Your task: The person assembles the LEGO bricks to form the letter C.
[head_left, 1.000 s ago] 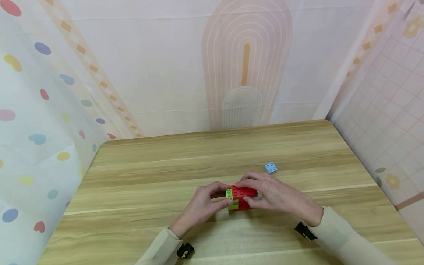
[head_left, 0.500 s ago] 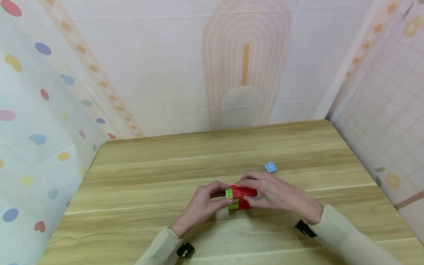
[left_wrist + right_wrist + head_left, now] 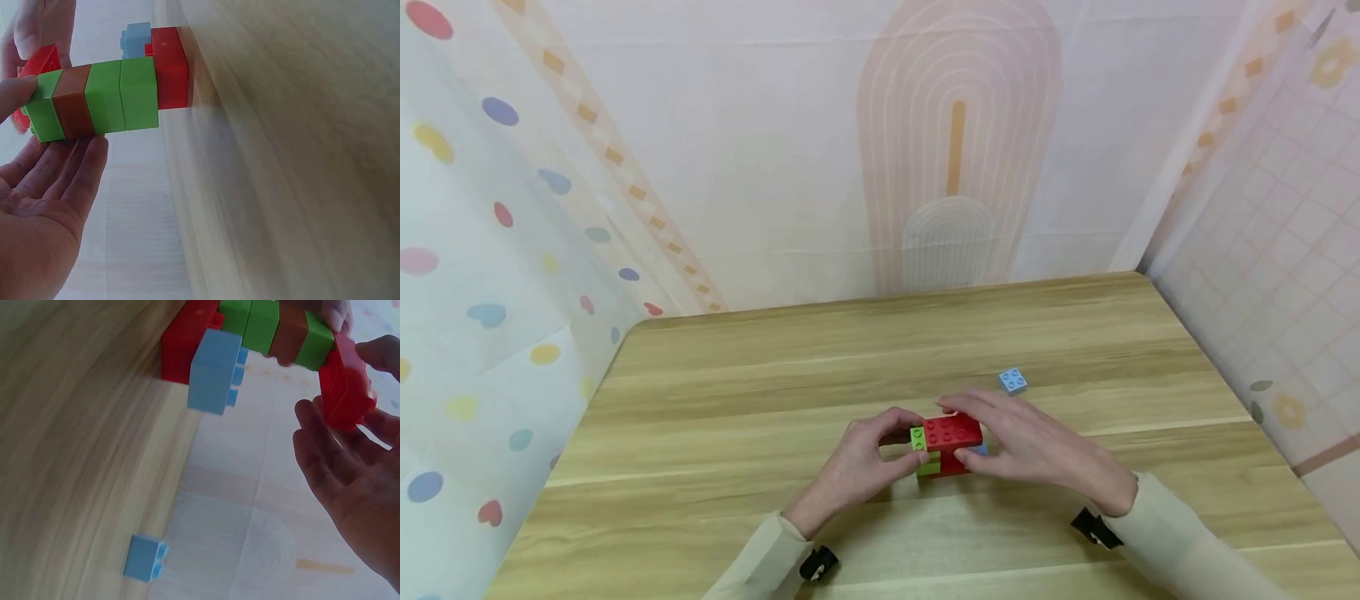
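Note:
A toy-brick model stands on the table, with a red brick and a light blue brick at its base. Green bricks and a brown brick form its column, and a red brick juts rightward at the top. My left hand pinches the column's upper end between thumb and fingers, the thumb on the top green brick. Around the top red brick is my right hand, its fingers loosely extended behind it and its thumb at the front; whether they touch it is unclear.
A loose light blue brick lies on the wooden table, behind the right hand. Patterned cloth hangs along the table's back and sides. Black straps sit at both sleeve ends.
My right fingers have lifted off the top red brick and moved slightly back, exposing more of its studs. The left hand and the model have stayed nearly still.

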`<state>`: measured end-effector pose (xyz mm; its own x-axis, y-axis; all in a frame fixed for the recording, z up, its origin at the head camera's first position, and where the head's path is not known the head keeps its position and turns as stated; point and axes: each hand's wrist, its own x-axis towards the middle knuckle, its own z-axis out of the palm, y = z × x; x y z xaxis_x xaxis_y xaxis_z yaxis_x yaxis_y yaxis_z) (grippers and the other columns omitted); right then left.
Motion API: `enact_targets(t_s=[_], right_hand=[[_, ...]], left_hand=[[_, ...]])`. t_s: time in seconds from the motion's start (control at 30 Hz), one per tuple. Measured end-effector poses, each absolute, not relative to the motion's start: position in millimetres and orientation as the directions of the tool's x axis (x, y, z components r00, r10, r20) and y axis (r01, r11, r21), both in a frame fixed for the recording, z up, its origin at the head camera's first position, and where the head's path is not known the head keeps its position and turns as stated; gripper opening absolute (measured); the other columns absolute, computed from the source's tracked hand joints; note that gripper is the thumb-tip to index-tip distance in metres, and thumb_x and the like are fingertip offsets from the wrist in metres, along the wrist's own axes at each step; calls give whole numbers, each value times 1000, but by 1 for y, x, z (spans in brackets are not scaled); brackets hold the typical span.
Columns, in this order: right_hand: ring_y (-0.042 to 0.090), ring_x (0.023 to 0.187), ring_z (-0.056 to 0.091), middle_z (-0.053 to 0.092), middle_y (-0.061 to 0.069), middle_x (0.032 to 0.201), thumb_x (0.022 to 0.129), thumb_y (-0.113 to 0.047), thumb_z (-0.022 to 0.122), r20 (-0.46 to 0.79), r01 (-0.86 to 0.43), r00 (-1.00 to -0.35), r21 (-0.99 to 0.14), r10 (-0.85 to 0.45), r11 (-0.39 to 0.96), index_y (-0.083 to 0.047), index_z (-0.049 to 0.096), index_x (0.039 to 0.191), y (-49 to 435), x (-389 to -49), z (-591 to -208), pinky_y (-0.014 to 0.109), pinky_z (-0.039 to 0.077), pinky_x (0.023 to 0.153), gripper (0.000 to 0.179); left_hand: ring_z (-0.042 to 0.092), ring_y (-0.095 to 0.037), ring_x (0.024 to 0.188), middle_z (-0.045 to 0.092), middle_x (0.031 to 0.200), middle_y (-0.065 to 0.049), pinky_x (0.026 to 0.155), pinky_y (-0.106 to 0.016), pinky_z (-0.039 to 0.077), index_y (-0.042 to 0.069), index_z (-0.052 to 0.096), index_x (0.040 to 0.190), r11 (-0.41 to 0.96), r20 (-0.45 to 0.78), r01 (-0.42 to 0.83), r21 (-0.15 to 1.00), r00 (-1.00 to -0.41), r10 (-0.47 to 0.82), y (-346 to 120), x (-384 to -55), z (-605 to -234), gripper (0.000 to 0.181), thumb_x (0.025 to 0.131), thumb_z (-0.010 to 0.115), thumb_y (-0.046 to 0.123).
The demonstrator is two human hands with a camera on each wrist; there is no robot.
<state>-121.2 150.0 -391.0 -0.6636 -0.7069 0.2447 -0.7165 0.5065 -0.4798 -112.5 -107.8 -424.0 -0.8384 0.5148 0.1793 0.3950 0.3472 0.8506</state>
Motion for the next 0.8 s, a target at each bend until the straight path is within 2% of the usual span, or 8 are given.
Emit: enact_targets(t_s=[0.13,0.27,0.57,0.8], right_hand=[[19,128,50,54,0,141,91,-28,70,239,-678,-697,-526,-676,513,-10,51,142,159,-120,-392,45,48,101,57],[21,131,48,52,1,143,92,-31,70,264,-685,-696,-524,-668,507,-10,53,140,168,-122,-394,46,46,103,55],[24,134,46,51,5,145,94,-37,68,259,-667,-717,-526,-647,528,-13,53,141,189,-129,-400,49,43,105,55],[29,134,46,52,7,145,92,-30,72,248,-646,-738,-529,-628,550,-11,53,141,201,-137,-403,52,40,107,56]], left_hand=[[66,-15,107,68,121,1,94,-32,53,13,62,125,364,188,414,834,-835,517,-107,-112,-422,42,89,77,26],[64,-15,109,67,122,2,94,-33,52,13,62,128,371,199,424,826,-836,512,-106,-112,-419,45,90,74,33],[64,-10,108,68,118,7,93,-33,53,14,66,125,370,228,448,814,-832,506,-101,-112,-414,42,90,74,35],[64,-10,106,70,116,7,92,-32,53,15,68,121,388,232,456,801,-833,501,-99,-113,-413,35,91,74,32]])
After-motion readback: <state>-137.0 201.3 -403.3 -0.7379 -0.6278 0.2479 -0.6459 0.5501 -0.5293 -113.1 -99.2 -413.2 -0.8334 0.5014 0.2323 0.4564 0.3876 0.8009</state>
